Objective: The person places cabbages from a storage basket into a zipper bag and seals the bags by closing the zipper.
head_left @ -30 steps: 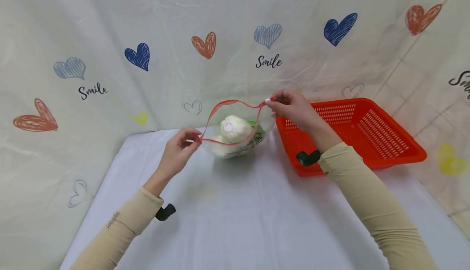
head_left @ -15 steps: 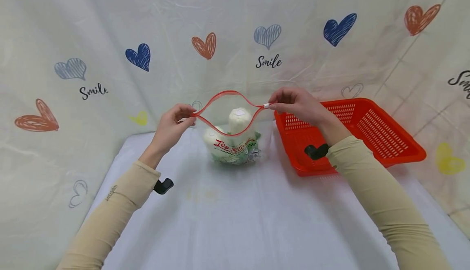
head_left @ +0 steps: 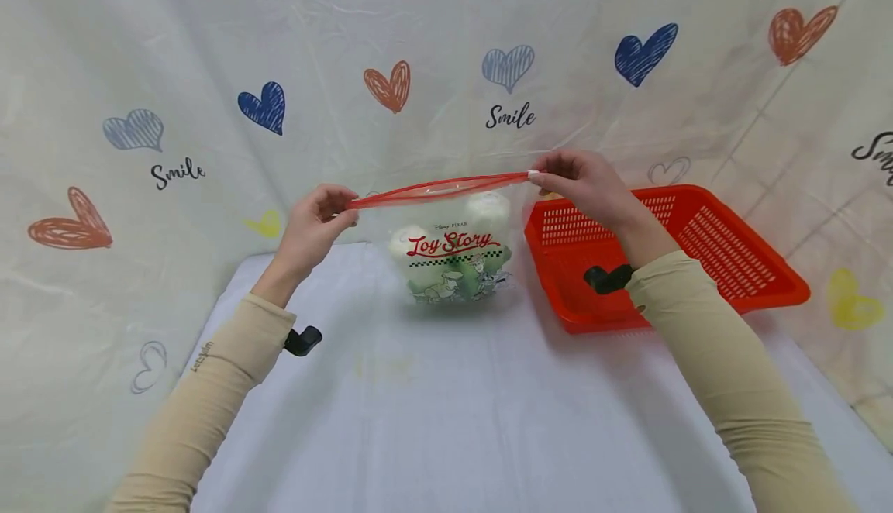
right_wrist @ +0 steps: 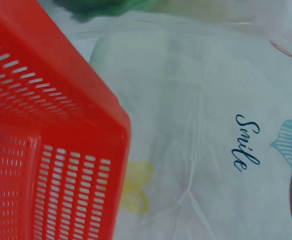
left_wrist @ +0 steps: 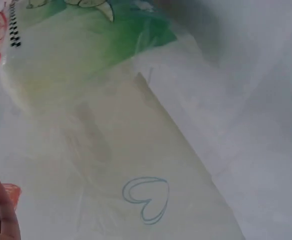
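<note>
A clear zip bag (head_left: pixel 453 246) with a red zip strip, red "Toy Story" lettering and cartoon figures hangs upright over the table. Inside it are pale, thick-stemmed vegetables (head_left: pixel 488 208), white ends up, with green leaves below. My left hand (head_left: pixel 315 222) pinches the left top corner of the bag. At the opposite corner, by the white slider, my right hand (head_left: pixel 580 184) pinches the strip. The mouth is stretched between both hands and narrowed to a slit. Green leaves show through the plastic (left_wrist: pixel 140 35) in the left wrist view.
A red slotted plastic basket (head_left: pixel 698 304) stands on the right, partly behind my right forearm. White cloth covers the table (head_left: pixel 432 404). A pale sheet printed with hearts and "Smile" (head_left: pixel 314 40) hangs behind and at the sides.
Both hands have risen and moved a little apart, lifting the bag. It has turned from tipped to upright with its print facing me, and its wide mouth has flattened.
</note>
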`<action>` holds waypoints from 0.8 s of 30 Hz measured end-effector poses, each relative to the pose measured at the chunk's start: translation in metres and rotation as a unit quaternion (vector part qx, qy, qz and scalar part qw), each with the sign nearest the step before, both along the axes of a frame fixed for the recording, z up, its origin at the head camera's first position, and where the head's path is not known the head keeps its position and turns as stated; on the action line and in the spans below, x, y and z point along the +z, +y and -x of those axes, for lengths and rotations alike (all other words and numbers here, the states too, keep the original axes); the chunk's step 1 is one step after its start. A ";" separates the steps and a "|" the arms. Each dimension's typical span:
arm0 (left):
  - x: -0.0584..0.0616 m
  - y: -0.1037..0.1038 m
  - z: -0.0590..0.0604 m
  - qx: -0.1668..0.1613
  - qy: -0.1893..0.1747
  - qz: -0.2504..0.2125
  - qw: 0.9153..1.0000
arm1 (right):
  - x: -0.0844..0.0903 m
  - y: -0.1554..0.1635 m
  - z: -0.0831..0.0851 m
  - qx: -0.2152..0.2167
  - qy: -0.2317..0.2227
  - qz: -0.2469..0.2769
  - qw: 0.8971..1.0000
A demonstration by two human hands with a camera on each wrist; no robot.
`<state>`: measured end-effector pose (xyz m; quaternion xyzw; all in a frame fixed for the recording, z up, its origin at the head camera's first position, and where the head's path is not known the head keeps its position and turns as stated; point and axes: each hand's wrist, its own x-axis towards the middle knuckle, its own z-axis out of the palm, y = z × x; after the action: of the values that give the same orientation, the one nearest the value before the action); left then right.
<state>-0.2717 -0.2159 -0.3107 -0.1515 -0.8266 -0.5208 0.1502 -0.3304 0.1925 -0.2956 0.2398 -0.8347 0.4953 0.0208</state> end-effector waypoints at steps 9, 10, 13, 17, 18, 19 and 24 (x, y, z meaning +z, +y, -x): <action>0.010 0.000 0.002 0.010 0.011 0.081 0.997 | 0.008 0.007 0.001 0.022 0.006 -0.037 0.999; 0.011 0.000 0.001 0.013 0.017 0.084 0.996 | 0.009 0.009 0.000 0.025 0.008 -0.041 0.999; 0.012 -0.001 0.001 0.011 0.025 0.072 0.997 | 0.011 0.011 -0.001 0.032 0.011 -0.049 0.998; 0.008 -0.003 0.004 -0.016 -0.019 0.020 0.999 | 0.006 0.011 0.000 0.039 0.009 -0.059 0.997; 0.007 -0.004 0.004 -0.023 -0.037 0.009 0.999 | 0.003 0.010 0.002 0.041 0.006 -0.057 0.998; 0.004 -0.005 0.005 -0.029 -0.054 -0.001 0.998 | 0.001 0.010 0.003 0.042 0.001 -0.056 0.998; -0.002 -0.005 0.005 -0.039 -0.081 -0.009 0.996 | -0.006 0.009 0.006 0.044 -0.027 -0.044 0.998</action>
<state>-0.2770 -0.2213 -0.3123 -0.1395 -0.8247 -0.5444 0.0632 -0.3367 0.2016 -0.3015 0.2637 -0.8444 0.4650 -0.0347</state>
